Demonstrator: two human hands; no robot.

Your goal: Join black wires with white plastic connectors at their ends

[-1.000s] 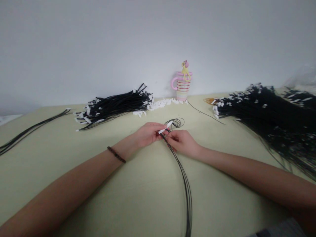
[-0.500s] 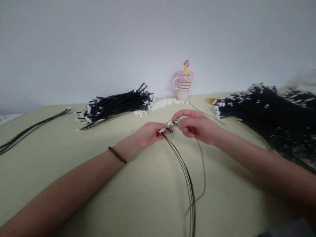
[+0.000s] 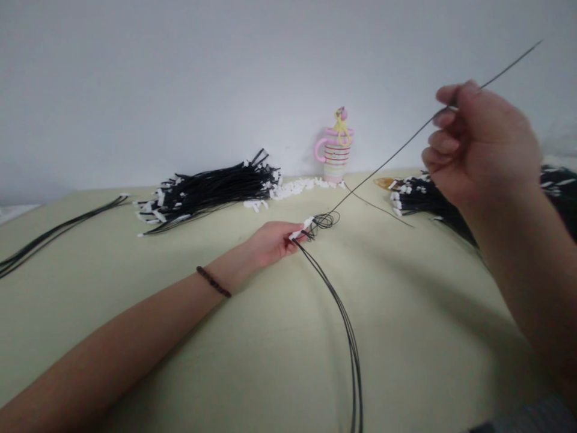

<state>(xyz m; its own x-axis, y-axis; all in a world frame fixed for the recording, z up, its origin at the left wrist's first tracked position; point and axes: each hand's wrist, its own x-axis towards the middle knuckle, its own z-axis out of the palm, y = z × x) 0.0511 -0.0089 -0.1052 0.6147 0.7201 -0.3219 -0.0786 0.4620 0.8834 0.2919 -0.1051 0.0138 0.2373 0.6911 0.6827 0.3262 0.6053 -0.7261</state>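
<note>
My left hand point(image 3: 271, 242) rests on the table, fingers pinched on a small white clip point(image 3: 303, 228) that sits on a bundle of thin black cords point(image 3: 347, 328). The bundle runs from the clip toward me, and its looped ends point(image 3: 325, 221) curl just beyond the clip. My right hand point(image 3: 480, 141) is raised high at the right, fingers closed on a single black cord point(image 3: 392, 157). This cord stretches taut from the loops up through the fingers and past them to the upper right.
A pile of black cords with white clips point(image 3: 211, 189) lies at the back left, loose white clips point(image 3: 297, 187) beside it. A pink striped cup point(image 3: 336, 154) stands by the wall. A larger cord pile point(image 3: 428, 195) lies at the right, more cords point(image 3: 54, 234) far left.
My right hand rose from beside the clip up and to the right, drawing one cord out of the bundle until taut. The left hand stayed pinched on the clip.
</note>
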